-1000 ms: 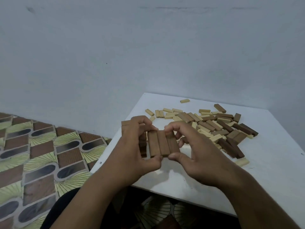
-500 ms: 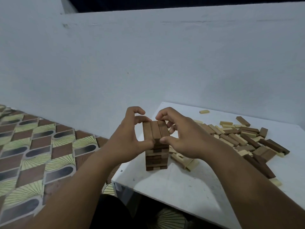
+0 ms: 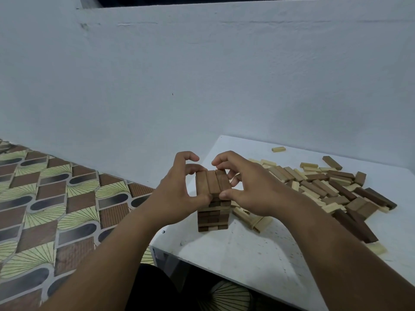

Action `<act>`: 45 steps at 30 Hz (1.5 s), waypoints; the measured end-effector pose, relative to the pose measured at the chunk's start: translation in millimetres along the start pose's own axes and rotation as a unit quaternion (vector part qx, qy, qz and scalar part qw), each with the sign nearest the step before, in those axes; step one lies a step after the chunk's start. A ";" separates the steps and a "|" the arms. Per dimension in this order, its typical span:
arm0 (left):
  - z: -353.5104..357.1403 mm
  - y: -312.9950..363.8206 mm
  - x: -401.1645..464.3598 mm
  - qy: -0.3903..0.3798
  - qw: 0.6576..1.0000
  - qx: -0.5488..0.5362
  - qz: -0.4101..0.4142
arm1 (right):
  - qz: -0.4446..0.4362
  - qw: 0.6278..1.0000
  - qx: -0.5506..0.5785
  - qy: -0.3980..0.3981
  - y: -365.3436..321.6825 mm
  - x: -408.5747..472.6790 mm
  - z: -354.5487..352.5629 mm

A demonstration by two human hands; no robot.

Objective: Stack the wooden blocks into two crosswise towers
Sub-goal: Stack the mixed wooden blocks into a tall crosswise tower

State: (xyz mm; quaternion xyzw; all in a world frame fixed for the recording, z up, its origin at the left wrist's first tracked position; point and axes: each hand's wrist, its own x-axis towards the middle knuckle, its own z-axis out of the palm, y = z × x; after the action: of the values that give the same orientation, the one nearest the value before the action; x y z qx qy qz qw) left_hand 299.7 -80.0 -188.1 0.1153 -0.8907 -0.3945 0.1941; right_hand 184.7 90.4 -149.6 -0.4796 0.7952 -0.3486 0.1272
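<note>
matt wooden blocks (image 3: 213,187), scuffed white table (image 3: 247,250)

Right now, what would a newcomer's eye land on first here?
First, the brown block tower near the white table's front left corner, with the left hand and right hand pinching its top layer from both sides. Next, the pile of loose blocks spread to its right.

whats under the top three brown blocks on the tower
Under the top layer sit crosswise layers of dark and pale blocks down to the white table. The left hand and right hand cover the layer directly beneath.
</note>
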 end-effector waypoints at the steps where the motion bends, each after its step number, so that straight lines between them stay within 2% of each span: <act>1: 0.2 -0.5 -0.3 -0.001 1.000 0.001 0.000 | 0.001 1.000 0.002 0.000 0.6 0.2 0.5; 34: -2.5 -1.0 -2.7 -0.016 1.000 -0.002 -0.013 | 0.008 1.000 -0.010 0.001 1.2 -3.8 0.2; 41: -7.2 25.6 -10.2 0.008 0.999 0.035 0.024 | 0.026 0.997 -0.028 0.071 1.5 -30.1 -15.0; 45: 5.4 62.3 -11.8 0.013 0.992 0.088 0.095 | 0.056 0.989 -0.005 0.136 14.1 -63.0 -21.7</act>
State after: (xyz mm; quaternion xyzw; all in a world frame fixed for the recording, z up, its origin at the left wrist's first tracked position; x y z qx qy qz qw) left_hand 304.7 -30.9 -147.9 0.0521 -0.9261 -0.2933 0.2314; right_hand 195.5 157.6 -151.7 -0.3832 0.8322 -0.3993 0.0343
